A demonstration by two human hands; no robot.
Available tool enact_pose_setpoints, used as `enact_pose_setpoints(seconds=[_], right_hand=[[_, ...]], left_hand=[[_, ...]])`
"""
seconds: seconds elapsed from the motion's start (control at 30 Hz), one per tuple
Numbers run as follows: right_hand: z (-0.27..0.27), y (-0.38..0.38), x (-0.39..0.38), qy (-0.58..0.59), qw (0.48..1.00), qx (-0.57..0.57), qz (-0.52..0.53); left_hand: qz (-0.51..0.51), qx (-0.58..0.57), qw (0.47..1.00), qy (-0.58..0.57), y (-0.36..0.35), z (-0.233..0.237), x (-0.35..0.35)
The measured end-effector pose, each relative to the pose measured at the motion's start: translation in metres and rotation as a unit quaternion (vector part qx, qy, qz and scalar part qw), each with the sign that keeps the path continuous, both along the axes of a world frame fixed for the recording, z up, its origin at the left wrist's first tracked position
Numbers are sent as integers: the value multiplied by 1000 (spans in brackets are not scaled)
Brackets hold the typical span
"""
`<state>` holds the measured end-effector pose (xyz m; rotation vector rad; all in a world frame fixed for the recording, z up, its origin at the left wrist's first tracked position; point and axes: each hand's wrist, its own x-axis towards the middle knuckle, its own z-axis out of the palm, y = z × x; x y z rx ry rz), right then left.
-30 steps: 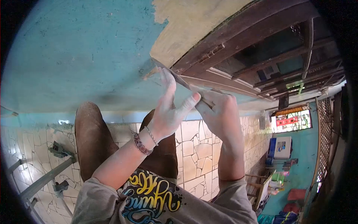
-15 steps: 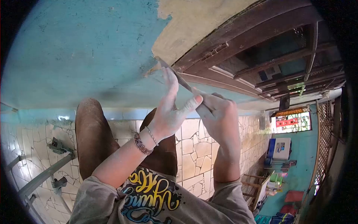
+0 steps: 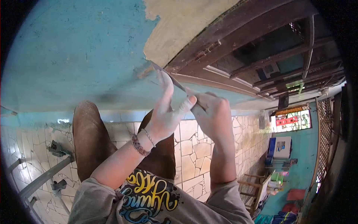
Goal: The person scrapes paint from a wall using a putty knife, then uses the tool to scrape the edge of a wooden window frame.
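Observation:
My right hand (image 3: 213,108) is closed around the rear end of a thin, flat-bladed scraper (image 3: 175,83). Its tip lies at the wall, close to the lower corner of a bare beige patch (image 3: 167,35) beside the blue paint (image 3: 93,44). Pale dust coats both hands. My left hand (image 3: 162,115), with bracelets at its wrist, bears on the blade: its fingers stretch along the blade's side and its thumb meets the right hand's fingers. The right hand's fingers hide the scraper's handle.
Dark brown window frames (image 3: 238,56) border the patch. Below are my knees (image 3: 89,130) and a cracked-tile floor (image 3: 194,153). A metal ladder-like frame (image 3: 46,177) stands at lower left. A wooden table (image 3: 261,192) and household items are far right.
The view has shifted, so the wall and window sit further left. Both hands and the scraper moved slightly left and down in the view; the tip remains by the patch's edge. Both grips look unchanged.

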<state>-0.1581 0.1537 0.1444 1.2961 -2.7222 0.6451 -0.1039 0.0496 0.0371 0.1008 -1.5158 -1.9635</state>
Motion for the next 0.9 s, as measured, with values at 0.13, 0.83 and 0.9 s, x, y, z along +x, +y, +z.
enact_pose_setpoints(seconds=[0.13, 0.83, 0.9], right_hand=[[4, 0, 4, -45, 999, -17, -14], [-7, 4, -3, -98, 993, -58, -17], [-9, 7, -5, -113, 988, -100, -31]], left_hand=[[-36, 10, 999, -2, 1, -4, 1], [-5, -23, 999, -26, -2, -6, 6], [-7, -50, 999, -16, -5, -9, 6]])
